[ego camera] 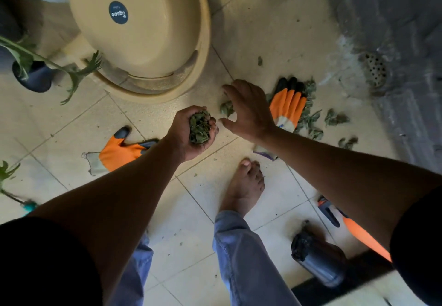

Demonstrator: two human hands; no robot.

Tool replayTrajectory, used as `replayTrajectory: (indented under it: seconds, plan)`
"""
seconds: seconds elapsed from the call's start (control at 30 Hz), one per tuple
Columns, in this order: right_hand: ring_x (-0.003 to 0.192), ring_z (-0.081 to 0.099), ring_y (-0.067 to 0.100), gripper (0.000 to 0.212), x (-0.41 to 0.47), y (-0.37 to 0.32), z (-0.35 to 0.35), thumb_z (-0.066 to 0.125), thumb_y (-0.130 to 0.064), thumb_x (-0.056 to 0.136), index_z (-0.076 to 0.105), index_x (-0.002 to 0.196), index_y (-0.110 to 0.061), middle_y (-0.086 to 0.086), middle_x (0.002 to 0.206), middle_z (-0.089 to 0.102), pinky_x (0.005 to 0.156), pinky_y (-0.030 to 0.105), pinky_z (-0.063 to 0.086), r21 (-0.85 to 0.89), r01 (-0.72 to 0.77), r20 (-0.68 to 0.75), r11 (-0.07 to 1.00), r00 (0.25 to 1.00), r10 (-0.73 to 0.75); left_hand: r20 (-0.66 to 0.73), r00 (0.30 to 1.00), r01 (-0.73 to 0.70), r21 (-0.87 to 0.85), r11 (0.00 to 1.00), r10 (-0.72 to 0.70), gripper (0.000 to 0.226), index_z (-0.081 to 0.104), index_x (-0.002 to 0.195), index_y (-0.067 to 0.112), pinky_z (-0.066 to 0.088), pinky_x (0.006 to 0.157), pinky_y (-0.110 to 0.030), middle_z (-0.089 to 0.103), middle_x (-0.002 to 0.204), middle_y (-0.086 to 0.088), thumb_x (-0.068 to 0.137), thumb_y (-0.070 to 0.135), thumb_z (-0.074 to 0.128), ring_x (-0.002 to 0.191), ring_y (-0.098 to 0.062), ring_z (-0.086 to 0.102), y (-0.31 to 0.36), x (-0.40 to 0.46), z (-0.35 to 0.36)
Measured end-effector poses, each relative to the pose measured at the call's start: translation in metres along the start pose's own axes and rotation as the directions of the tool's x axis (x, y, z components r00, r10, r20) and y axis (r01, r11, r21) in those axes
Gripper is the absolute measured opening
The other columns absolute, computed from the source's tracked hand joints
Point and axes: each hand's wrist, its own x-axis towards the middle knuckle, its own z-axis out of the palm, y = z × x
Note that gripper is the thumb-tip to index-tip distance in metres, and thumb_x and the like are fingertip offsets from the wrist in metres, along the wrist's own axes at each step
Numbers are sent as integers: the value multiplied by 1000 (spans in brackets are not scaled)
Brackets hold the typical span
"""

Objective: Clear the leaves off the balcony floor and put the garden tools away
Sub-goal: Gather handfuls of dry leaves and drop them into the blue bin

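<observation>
My left hand (189,133) is cupped palm-up and grips a bunch of green leaves (199,127). My right hand (246,109) hovers palm-down over the tiled floor, fingers spread and relaxed, just above a small clump of leaves (226,109). More loose leaves (334,118) lie scattered to the right. One orange and black glove (288,107) lies under and beyond my right wrist, partly on leaves. A second orange glove (119,152) lies flat to the left of my left forearm. An orange-handled garden tool (358,231) shows partly beneath my right arm.
A large beige tub (143,33) stands on the floor ahead. Dark pots with green plants (35,76) are at the left. A floor drain (375,71) sits by the grey wall at right. A dark metal bottle (318,258) lies at bottom right. My bare foot (244,186) stands mid-floor.
</observation>
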Motion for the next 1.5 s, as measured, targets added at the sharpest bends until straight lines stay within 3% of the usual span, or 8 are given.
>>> replayTrajectory:
  seconds: [0.13,0.33,0.63,0.87,1.0,1.2,1.33,1.5]
  plan:
    - [124,48,37,90,-10,10,-12,86,-45,65,47,141,-15,15,136,50,102,46,43,-168,-118,42,979,991,127,-35,999,24,12,1000,-24,20,57,77,13,53,52,-20,57,75,-4,91,26,61,63,-16,58,-5,-12,-17]
    - [110,54,39,52,0,8,-15,66,3,82,53,132,-8,20,123,52,74,40,49,-149,-166,141,975,972,187,-53,997,51,40,998,-49,24,58,71,12,52,52,-20,56,74,-5,92,25,61,64,-17,58,-1,-22,-30]
    - [103,54,41,83,11,-45,-9,74,-14,70,42,147,-23,21,127,49,74,43,48,-332,84,255,940,967,4,-8,999,41,21,999,-41,20,57,75,13,53,52,-21,56,74,-5,91,24,62,66,-17,57,11,-25,-46]
    - [87,57,27,29,-2,-82,-18,73,-4,71,55,94,-1,20,102,35,58,28,52,-507,77,58,859,997,-55,13,998,64,-38,997,-64,23,55,73,14,51,53,-20,54,72,-3,93,25,60,67,-16,55,13,-41,-71]
    - [95,64,41,22,-16,-78,1,59,3,81,66,100,-5,20,104,62,69,33,46,-103,-154,228,983,958,174,4,997,79,-61,995,-79,24,54,75,15,52,53,-20,55,72,-2,95,26,59,67,-15,54,10,-52,-86]
    - [73,73,24,12,-49,-130,-32,78,-12,75,72,80,-20,-1,77,72,70,48,60,632,-424,184,648,895,406,-94,990,92,-94,991,-101,23,59,77,14,56,60,-22,56,77,-2,97,24,58,67,-15,56,-3,-69,-98]
    - [73,70,18,13,-77,-183,-57,76,-4,76,73,83,-15,-1,77,72,68,42,57,654,-334,155,679,937,312,-91,995,32,-56,998,-37,18,63,87,14,59,60,-26,64,82,-4,98,27,58,68,-17,64,-10,-81,-99]
    - [93,61,29,21,-77,-229,-60,56,-14,90,68,108,-17,9,103,61,67,32,34,204,-267,135,942,960,244,-7,1000,-13,119,993,14,31,65,72,19,51,65,-24,64,74,0,97,35,56,70,-16,64,-19,-97,-88]
